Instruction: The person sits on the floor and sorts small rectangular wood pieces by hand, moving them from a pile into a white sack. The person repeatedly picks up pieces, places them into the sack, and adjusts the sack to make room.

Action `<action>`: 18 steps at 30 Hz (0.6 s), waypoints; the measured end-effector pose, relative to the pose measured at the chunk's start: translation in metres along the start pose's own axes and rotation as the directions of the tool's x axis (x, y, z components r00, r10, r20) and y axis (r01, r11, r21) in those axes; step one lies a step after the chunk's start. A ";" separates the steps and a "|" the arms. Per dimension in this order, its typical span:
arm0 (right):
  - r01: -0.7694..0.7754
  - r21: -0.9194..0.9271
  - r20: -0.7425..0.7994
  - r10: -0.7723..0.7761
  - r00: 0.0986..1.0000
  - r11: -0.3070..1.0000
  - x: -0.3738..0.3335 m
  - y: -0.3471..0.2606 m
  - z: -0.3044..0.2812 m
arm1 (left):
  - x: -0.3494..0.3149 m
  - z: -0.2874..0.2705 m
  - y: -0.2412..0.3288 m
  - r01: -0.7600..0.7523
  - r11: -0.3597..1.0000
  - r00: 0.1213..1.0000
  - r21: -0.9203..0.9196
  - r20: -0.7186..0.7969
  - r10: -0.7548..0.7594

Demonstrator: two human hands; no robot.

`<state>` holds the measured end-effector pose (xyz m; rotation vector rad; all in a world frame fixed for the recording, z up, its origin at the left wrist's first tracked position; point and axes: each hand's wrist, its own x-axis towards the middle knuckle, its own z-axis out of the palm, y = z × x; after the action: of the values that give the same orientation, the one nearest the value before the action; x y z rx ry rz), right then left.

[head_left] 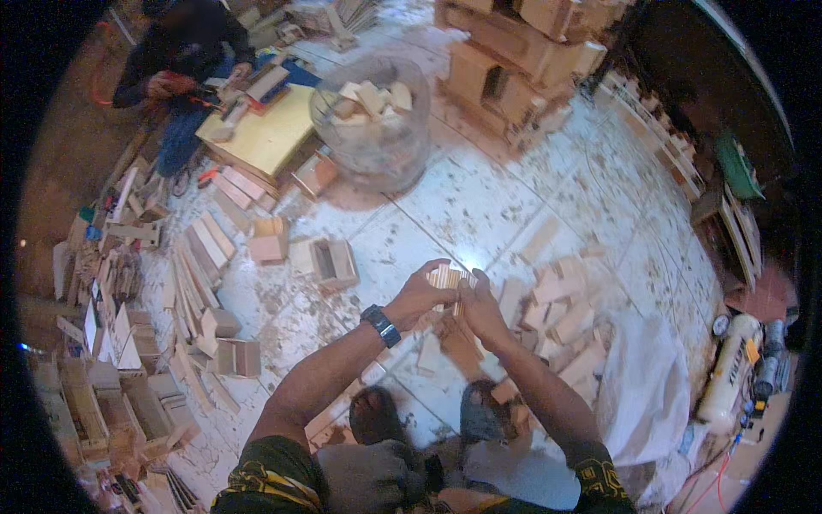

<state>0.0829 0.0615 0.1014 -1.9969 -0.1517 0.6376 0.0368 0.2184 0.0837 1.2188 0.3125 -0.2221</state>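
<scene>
Littered tile floor [479, 201] spreads across my feed. Above it I see striped wood [443, 277], one piece or several I can't tell, between the left hand [417, 297] and right hand [481, 310], both gripping it from either side.

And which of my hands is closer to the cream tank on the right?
Right. Your right hand is well to the left of the cream tank; your left hand is even farther left, beyond the striped wooden pieces.
</scene>
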 end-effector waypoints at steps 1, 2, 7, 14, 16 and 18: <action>-0.032 0.077 0.076 0.026 0.997 0.997 0.013 -0.016 0.000 | 0.002 -0.007 0.016 -0.048 0.999 0.998 0.002 -0.032 0.048; 0.128 0.084 0.103 -0.136 0.985 0.988 0.026 -0.036 0.002 | 0.004 -0.014 0.037 -0.072 0.997 0.994 0.021 -0.086 0.074; 0.556 0.178 0.078 -0.575 0.815 0.812 0.094 -0.198 -0.005 | 0.023 -0.067 0.201 -0.331 0.937 0.933 0.111 -0.106 0.343; 0.692 -0.211 -0.146 -0.722 0.676 0.691 0.114 -0.206 -0.031 | 0.015 -0.116 0.254 -0.509 0.805 0.605 0.305 -0.539 0.586; 0.645 -0.301 -0.078 -0.693 0.717 0.702 0.099 -0.122 -0.042 | -0.002 -0.127 0.195 -0.355 0.646 0.466 0.676 -0.471 0.749; 0.299 -0.414 0.154 -0.258 0.954 0.860 0.075 -0.039 -0.043 | -0.029 -0.109 0.101 -0.091 0.775 0.745 0.625 -0.475 0.469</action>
<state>0.1742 0.0744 0.1232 -2.3087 -0.6819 0.5393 0.0308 0.3552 0.1488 1.9178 0.6398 0.4190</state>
